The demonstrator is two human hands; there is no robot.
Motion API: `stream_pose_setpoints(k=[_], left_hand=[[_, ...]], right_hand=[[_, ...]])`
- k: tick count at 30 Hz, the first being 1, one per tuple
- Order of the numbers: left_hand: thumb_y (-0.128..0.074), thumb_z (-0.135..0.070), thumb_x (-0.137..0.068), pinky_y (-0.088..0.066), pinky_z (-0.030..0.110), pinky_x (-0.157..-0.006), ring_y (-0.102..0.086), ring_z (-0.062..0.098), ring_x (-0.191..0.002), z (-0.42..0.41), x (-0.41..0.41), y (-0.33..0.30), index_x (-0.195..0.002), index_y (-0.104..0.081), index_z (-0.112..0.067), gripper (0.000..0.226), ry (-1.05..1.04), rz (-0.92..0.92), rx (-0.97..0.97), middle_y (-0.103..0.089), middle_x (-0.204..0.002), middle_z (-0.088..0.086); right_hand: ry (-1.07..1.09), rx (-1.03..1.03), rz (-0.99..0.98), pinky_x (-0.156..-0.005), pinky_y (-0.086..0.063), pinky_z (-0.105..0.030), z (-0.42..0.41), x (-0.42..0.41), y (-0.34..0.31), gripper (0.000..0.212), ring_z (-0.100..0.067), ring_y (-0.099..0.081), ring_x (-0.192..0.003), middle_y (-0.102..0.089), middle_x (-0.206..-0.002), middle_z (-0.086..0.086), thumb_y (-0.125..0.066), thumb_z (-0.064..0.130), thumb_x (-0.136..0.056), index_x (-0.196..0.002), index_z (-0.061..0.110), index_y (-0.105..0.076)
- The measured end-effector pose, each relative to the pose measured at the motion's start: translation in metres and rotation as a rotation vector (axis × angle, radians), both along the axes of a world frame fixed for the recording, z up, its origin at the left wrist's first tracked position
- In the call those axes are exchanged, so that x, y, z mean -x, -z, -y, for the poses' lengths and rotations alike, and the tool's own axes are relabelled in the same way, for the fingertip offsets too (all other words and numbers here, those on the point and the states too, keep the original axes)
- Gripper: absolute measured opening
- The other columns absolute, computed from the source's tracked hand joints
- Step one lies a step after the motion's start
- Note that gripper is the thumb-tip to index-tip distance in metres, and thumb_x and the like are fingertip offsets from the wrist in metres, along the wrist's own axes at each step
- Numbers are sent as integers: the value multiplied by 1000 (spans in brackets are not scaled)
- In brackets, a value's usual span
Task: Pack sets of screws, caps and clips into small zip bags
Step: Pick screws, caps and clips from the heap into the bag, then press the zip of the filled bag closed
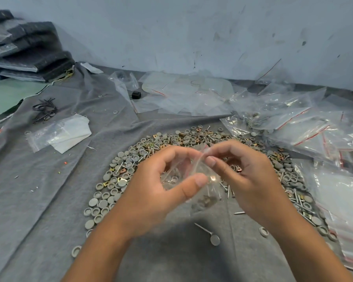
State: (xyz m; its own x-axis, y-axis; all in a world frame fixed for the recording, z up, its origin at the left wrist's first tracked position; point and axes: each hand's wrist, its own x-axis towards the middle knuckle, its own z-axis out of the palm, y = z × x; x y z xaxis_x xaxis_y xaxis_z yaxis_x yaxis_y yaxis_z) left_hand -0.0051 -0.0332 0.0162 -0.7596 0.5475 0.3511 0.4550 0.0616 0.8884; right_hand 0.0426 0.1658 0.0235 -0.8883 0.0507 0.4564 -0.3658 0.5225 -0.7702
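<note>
**Bag in hand, likely at the sealing step**

Held a small zip bag (194, 180) up off the cloth, between both hands, above the near edge of the parts heap. Left hand (159, 186): fingers curled round the bag's left side, thumb pressed across its front. Cupped that way probably to carry the weight and keep the contents low. Right hand (251, 180): thumb and forefinger pinched on the top strip of the bag, at the spot where the zip would run. Looked like closing the zip; motion blur on the film, so could not tell whether the strip was already shut.

Some parts visible sagging in the bag's bottom. Too blurred to count or sort.

Supply kept directly under the hands: pile of grey caps (118, 176) with screws (225, 187) and brass-coloured clips (120, 171) mixed in, spread in an arc on the grey cloth (49, 190). Short reach for both hands, presumably the reason.

Heap of zip bags with red seal lines (306, 127) at right, some with parts inside. Flat clear bags (183, 94) at far centre, against the wall. Another small bag on white paper (59, 133) at left. One loose cap and screw (210, 235) near, just short of the hands.
</note>
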Motion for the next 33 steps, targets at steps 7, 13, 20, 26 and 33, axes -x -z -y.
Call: stream_pose_setpoints(k=[7, 13, 20, 26, 33], left_hand=[[-84, -41, -76, -62, 46, -75, -77, 26, -82, 1, 12, 7, -104, -66, -39, 33, -180, 207, -155, -79, -95, -2], [-85, -33, -75, -56, 17, -71, -76, 13, -84, 0, 16, 10, -92, -74, -34, 20, -268, 179, -200, -79, -91, -5], [-83, -44, -71, -55, 17, -69, -75, 12, -85, -2, 15, 10, -96, -72, -35, 29, -236, 133, -211, -78, -93, -3], [-83, -46, -69, -58, 27, -72, -74, 11, -86, -7, 13, 14, -98, -70, -38, 33, -230, 82, -159, -76, -93, -4], [-82, -47, -74, -57, 43, -79, -73, 17, -87, -8, 8, 13, -103, -68, -36, 34, -200, 51, -141, -76, -92, -3]], right_hand=[[-25, 240, 92, -62, -50, -35, -4, -2, 8, 9, -21, -60, -70, -68, -80, 1, -67, 32, -93, -102, 34, -69], [-19, 256, 96, -66, -50, -48, 2, -3, 13, 7, -31, -65, -75, -71, -78, 4, -66, 39, -94, -98, 34, -69], [75, 230, 104, -53, -36, -16, 3, -5, 15, 5, -2, -46, -56, -65, -74, 9, -66, 31, -94, -91, 27, -70], [127, 124, 69, -57, -36, -12, 10, -8, 16, 11, -4, -53, -61, -62, -76, 21, -61, 38, -94, -90, 29, -67], [69, 80, 80, -66, -43, -15, 13, -12, 17, 7, -9, -63, -80, -67, -90, 19, -64, 38, -97, -100, 33, -66]])
